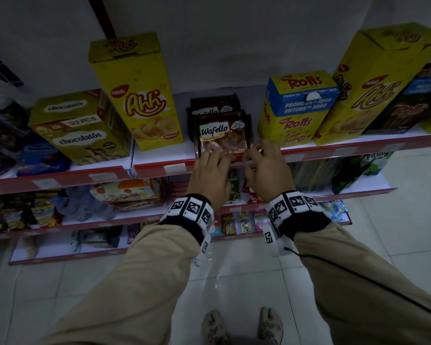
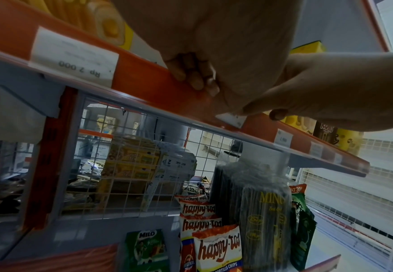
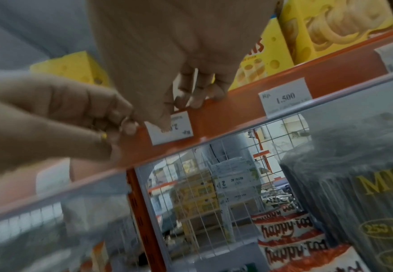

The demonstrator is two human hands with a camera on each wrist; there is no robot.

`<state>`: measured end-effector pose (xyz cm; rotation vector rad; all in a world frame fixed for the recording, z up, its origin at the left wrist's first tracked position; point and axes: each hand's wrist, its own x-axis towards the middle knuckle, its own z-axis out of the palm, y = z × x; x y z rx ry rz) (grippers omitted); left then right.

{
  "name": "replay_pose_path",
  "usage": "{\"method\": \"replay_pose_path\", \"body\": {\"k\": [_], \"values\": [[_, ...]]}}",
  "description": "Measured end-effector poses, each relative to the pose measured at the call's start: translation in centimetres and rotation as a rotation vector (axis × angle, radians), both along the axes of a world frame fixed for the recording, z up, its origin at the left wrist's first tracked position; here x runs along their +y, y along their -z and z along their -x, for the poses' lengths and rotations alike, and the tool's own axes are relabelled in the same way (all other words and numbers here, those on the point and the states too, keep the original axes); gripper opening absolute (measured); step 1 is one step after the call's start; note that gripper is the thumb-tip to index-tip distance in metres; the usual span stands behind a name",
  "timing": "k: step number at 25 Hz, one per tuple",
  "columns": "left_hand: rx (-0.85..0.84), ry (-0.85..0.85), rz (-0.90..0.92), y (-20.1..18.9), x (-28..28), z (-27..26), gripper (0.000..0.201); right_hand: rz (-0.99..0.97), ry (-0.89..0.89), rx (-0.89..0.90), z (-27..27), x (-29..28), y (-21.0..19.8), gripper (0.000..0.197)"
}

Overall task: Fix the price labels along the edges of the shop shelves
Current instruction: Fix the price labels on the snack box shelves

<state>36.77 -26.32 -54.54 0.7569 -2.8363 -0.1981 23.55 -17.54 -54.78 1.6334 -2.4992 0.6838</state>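
A: What does the head view give that the wrist views lack?

B: The whole shelf (image 1: 309,151): its red edge strip, a Wafello pack (image 1: 223,136) above both hands. It hides the label.

A: And the wrist views?

B: The right wrist view shows the label (image 3: 171,128) in the strip, printed upside down, "Rp 2" legible, the rest covered.

A: The fingers?

B: The right hand (image 1: 266,168) curls over the strip's top, thumb pressing the label. The left hand (image 1: 210,174) curls on the strip just beside it, touching. Whether it pinches the label, I cannot tell.
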Motion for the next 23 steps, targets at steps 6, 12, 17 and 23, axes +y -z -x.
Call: {"method": "replay_pose_path", "body": {"k": [6,12,17,23], "values": [[0.165,-0.010,-0.150,-0.4,-0.6,0.0,0.037,0.371,0.092,-0.564,1.1,-0.1,-0.9,0.011],[0.247,-0.071,-0.260,-0.6,-1.1,0.1,0.032,0.413,0.065,-1.092,-1.4,-0.6,-1.0,0.032],[0.256,-0.062,-0.241,-0.8,-1.4,0.2,0.019,0.407,0.062,-1.058,-2.1,-0.8,-0.9,0.022],[0.179,-0.017,-0.203,-0.9,-1.6,0.1,0.022,0.269,-0.073,-0.679,-0.2,-0.8,-2.0,0.014]]}}
